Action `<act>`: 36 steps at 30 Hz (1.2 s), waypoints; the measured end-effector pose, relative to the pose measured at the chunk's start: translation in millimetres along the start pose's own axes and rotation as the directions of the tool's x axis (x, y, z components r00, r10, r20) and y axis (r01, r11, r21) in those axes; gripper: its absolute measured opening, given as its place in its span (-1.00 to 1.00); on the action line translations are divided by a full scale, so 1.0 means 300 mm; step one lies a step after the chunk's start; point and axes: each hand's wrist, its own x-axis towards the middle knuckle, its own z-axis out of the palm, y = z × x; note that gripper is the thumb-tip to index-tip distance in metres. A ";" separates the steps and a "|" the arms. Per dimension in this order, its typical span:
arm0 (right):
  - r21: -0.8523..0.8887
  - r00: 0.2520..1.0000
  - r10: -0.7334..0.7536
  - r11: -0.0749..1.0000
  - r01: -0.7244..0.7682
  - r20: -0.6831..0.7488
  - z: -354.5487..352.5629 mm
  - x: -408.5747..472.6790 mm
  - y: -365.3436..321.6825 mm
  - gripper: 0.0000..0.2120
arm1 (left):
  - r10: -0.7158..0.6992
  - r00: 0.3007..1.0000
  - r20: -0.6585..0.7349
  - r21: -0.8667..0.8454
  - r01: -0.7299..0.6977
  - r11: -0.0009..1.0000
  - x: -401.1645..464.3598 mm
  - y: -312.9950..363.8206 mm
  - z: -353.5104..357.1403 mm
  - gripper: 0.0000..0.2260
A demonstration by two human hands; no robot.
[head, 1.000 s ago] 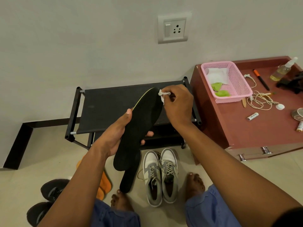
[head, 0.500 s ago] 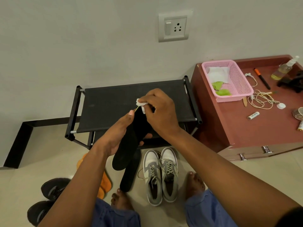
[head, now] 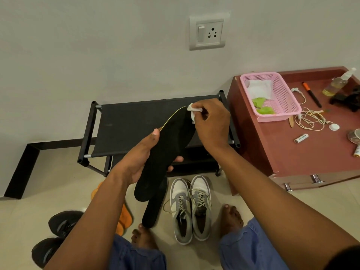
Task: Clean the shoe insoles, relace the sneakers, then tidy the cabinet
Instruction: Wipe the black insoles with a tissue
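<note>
Item: black insole, gripped mid-length in left hand above shoe rack, toe end met by white wipe pinched in right hand; risk judged: hard wiping might bend the unsupported toe.

Black insole, white wipe, pink basket

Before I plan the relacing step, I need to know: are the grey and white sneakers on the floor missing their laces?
No, the grey and white sneakers on the floor both show laces threaded through their eyelets, with loose ends trailing.
</note>
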 end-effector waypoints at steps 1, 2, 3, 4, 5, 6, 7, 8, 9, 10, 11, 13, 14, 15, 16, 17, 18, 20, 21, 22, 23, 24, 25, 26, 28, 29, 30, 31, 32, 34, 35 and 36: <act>-0.006 1.000 0.008 1.000 -0.008 -0.003 -0.001 0.002 0.005 -0.90 | 0.001 1.000 0.002 -0.014 -0.001 1.000 -0.003 0.005 0.002 -0.49; -0.010 1.000 0.012 1.000 -0.012 -0.002 -0.004 0.003 0.009 -0.90 | 0.004 1.000 -0.001 -0.034 -0.004 0.999 -0.004 0.009 0.003 -0.50; -0.011 1.000 0.012 1.000 -0.012 0.003 -0.005 0.004 0.011 -0.91 | 0.010 1.000 -0.008 -0.060 -0.010 0.998 -0.006 0.012 0.003 -0.51; -0.012 1.000 0.012 1.000 -0.012 0.012 -0.005 0.003 0.012 -0.92 | 0.019 1.000 -0.016 -0.091 -0.020 0.996 -0.007 0.015 0.001 -0.52; -0.012 1.000 0.009 1.000 -0.009 0.027 -0.005 0.000 0.012 -0.93 | 0.032 0.999 -0.028 -0.121 -0.035 0.992 -0.008 0.017 -0.002 -0.52; -0.015 0.999 0.003 1.000 -0.002 0.045 -0.002 -0.004 0.010 -0.93 | 0.050 0.998 -0.043 -0.149 -0.056 0.987 -0.009 0.019 -0.005 -0.51; -0.023 0.998 -0.009 1.000 0.010 0.067 0.004 -0.011 0.008 -0.93 | 0.067 0.996 -0.063 -0.172 -0.077 0.982 -0.010 0.023 -0.004 -0.50; -0.031 0.995 -0.023 0.999 0.026 0.094 0.011 -0.019 0.003 -0.92 | 0.081 0.993 -0.088 -0.190 -0.096 0.977 -0.010 0.027 -0.003 -0.50; -0.038 0.992 -0.038 0.998 0.043 0.121 0.019 -0.027 -0.003 -0.92 | 0.091 0.990 -0.113 -0.200 -0.112 0.973 -0.010 0.031 0.001 -0.50; -0.045 0.989 -0.053 0.997 0.060 0.139 0.028 -0.035 -0.008 -0.92 | 0.100 0.986 -0.136 -0.202 -0.127 0.971 -0.009 0.034 0.003 -0.49; -0.049 0.987 -0.062 0.996 0.070 0.148 0.035 -0.041 -0.012 -0.92 | 0.109 0.981 -0.160 -0.198 -0.141 0.970 -0.010 0.036 0.006 -0.49; -0.044 0.990 -0.054 0.997 0.060 0.128 0.037 -0.041 -0.014 -0.89 | 0.129 0.970 -0.205 -0.182 -0.168 0.969 -0.009 0.036 0.005 -0.49; -0.037 0.994 -0.040 0.998 0.044 0.103 0.033 -0.034 -0.012 -0.88 | 0.138 0.966 -0.217 -0.175 -0.178 0.968 -0.008 0.034 0.003 -0.50; -0.027 0.997 -0.027 0.999 0.029 0.075 0.025 -0.026 -0.011 -0.88 | 0.140 0.965 -0.224 -0.166 -0.179 0.970 -0.009 0.034 0.002 -0.50; -0.015 0.999 -0.020 1.000 0.021 0.046 0.017 -0.017 -0.009 -0.89 | 0.138 0.964 -0.227 -0.154 -0.175 0.972 -0.008 0.032 0.000 -0.50; 0.000 1.000 -0.024 1.000 0.024 0.019 0.010 -0.009 -0.009 -0.89 | 0.132 0.966 -0.224 -0.143 -0.166 0.976 -0.008 0.031 0.000 -0.50; 0.015 0.999 -0.035 0.999 0.035 -0.002 0.006 -0.003 -0.010 -0.89 | 0.125 0.968 -0.217 -0.131 -0.156 0.979 -0.006 0.030 -0.001 -0.50; 0.035 0.998 -0.063 0.997 0.064 -0.018 0.009 0.001 -0.014 -0.89 | 0.105 0.974 -0.199 -0.114 -0.130 0.985 -0.001 0.028 0.003 -0.52; 0.039 0.997 -0.075 0.996 0.076 -0.015 0.013 0.000 -0.016 -0.88 | 0.098 0.977 -0.187 -0.104 -0.119 0.987 0.001 0.027 0.006 -0.52; 0.040 0.996 -0.087 0.995 0.087 -0.007 0.019 -0.003 -0.016 -0.87 | 0.097 0.980 -0.174 -0.092 -0.114 0.989 0.005 0.024 0.007 -0.53; 0.040 0.995 -0.098 0.994 0.097 0.006 0.023 -0.007 -0.015 -0.86 | 0.096 0.982 -0.160 -0.085 -0.110 0.990 0.007 0.021 0.010 -0.53; 0.040 0.994 -0.105 0.994 0.104 0.024 0.029 -0.011 -0.013 -0.86 | 0.096 0.984 -0.152 -0.086 -0.110 0.990 0.010 0.017 0.009 -0.53; 0.038 0.993 -0.110 0.993 0.108 0.045 0.033 -0.017 -0.011 -0.85 | 0.094 0.984 -0.152 -0.093 -0.109 0.990 0.011 0.016 0.011 -0.54; 0.038 0.991 -0.114 0.993 0.112 0.067 0.039 -0.024 -0.010 -0.83 | 0.092 0.983 -0.160 -0.101 -0.109 0.989 0.012 0.014 0.010 -0.54; 0.041 0.985 -0.129 0.991 0.125 0.116 0.052 -0.040 -0.011 -0.84 | 0.089 0.978 -0.187 -0.105 -0.110 0.988 0.012 0.014 0.010 -0.54; 0.043 0.979 -0.139 0.990 0.134 0.148 0.059 -0.050 -0.017 -0.85 | 0.090 0.976 -0.198 -0.098 -0.111 0.989 0.011 0.015 0.013 -0.54; 0.045 0.971 -0.151 0.988 0.146 0.183 0.067 -0.063 -0.025 -0.86 | 0.096 0.972 -0.213 -0.087 -0.116 0.989 0.012 0.014 0.013 -0.53; 0.053 0.962 -0.167 0.986 0.159 0.215 0.076 -0.078 -0.035 -0.87 | 0.101 0.967 -0.232 -0.081 -0.123 0.989 0.010 0.015 0.017 -0.53; 0.070 0.953 -0.182 0.983 0.170 0.241 0.083 -0.092 -0.047 -0.87 | 0.103 0.960 -0.262 -0.081 -0.128 0.988 0.009 0.016 0.021 -0.53; 0.118 0.933 -0.216 0.975 0.189 0.288 0.097 -0.122 -0.076 -0.87 | 0.101 0.940 -0.326 -0.091 -0.137 0.986 0.009 0.015 0.019 -0.53; 0.139 0.918 -0.239 0.969 0.204 0.317 0.103 -0.138 -0.092 -0.87 | 0.100 0.929 -0.357 -0.108 -0.147 0.983 0.009 0.015 0.015 -0.52; 0.154 0.899 -0.263 0.963 0.221 0.351 0.110 -0.155 -0.110 -0.87 | 0.097 0.917 -0.387 -0.138 -0.162 0.977 0.011 0.016 0.010 -0.52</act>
